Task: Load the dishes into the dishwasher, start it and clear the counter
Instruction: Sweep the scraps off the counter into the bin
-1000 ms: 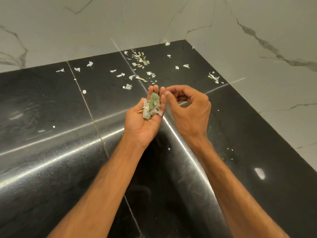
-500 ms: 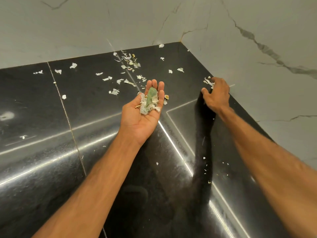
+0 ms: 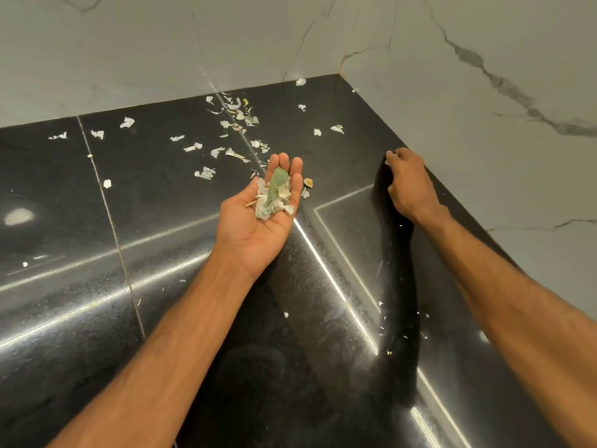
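Observation:
My left hand (image 3: pixel 258 218) is palm up over the black counter (image 3: pixel 155 202), fingers straight, carrying a small heap of scraps (image 3: pixel 274 195): white peel bits and one green leaf. My right hand (image 3: pixel 407 182) reaches to the counter's right edge by the wall, fingers curled, pinching a few pale peel bits (image 3: pixel 390 153) at its fingertips. Several more white and yellowish scraps (image 3: pixel 237 114) lie scattered across the back of the counter, up to the corner. One brownish crumb (image 3: pixel 308 182) lies just right of my left fingertips.
Marble-patterned walls (image 3: pixel 484 108) close the counter at the back and on the right, meeting in a corner. Tiny white crumbs (image 3: pixel 403 318) dot the counter near my right forearm. Tile joints cross the glossy black surface.
My right hand left my left palm and went right to the wall edge, where it now pinches scraps. My left hand stayed palm up with its heap.

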The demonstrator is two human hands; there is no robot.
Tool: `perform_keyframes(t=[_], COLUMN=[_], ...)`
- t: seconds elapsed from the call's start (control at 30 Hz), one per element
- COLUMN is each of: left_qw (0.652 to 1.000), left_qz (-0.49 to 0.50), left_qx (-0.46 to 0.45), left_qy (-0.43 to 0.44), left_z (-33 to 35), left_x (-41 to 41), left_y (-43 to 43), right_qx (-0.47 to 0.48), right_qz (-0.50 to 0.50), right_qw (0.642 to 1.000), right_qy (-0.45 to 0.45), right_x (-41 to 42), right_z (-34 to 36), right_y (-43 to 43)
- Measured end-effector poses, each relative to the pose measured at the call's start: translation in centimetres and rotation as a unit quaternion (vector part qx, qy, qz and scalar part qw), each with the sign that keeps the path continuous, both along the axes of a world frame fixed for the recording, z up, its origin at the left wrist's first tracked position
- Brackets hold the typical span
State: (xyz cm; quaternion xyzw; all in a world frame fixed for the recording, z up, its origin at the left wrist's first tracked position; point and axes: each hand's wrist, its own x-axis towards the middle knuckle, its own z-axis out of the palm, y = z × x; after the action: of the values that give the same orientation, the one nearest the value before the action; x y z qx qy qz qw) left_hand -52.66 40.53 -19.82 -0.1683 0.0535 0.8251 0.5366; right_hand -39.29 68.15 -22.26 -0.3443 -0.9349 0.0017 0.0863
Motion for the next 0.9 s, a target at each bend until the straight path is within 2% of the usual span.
perform_keyframes(t=[0.23, 0.47, 0.57, 0.67, 0.77, 0.83, 0.9], left_qw=[1.000, 1.000, 1.000, 1.000, 0.999, 0.998, 0.997], left_qz=[-0.008, -0.020, -0.021, -0.023, -0.027, -0.034, -0.034], left_qx=[0.003, -0.006, -0.014, -0.022, -0.044, -0.056, -0.068], left_qy=[-0.006, -0.011, -0.015, -0.001, 0.011, 0.011, 0.014], left_z=[-0.3, -0.2, -0.1, -0.4, -0.7, -0.9, -0.8], left_x=[0.7, 2.1, 2.7, 3.1, 3.4, 3.7, 4.1], left_y=[0.4, 0.1, -0.7, -1.9, -3.1, -3.7, -4.1], right_qx=[0.060, 0.029, -0.054, -0.201, -0.326, -0.384, -0.399], right_qz=[-0.008, -0.070, -0.068, -0.083, -0.065, -0.029, 0.004], right_qw=[0.998, 0.997, 0.995, 0.958, 0.883, 0.848, 0.849], right_qy=[-0.017, -0.001, 0.059, 0.188, 0.332, 0.364, 0.347], right_x=[0.8, -0.1, -0.2, -0.2, 0.4, 0.2, -0.3], right_z=[1.5, 3.0, 3.3, 5.4, 8.8, 10.2, 10.3], right_y=[-2.7, -4.0, -5.9, -9.8, -15.2, -18.7, -21.6])
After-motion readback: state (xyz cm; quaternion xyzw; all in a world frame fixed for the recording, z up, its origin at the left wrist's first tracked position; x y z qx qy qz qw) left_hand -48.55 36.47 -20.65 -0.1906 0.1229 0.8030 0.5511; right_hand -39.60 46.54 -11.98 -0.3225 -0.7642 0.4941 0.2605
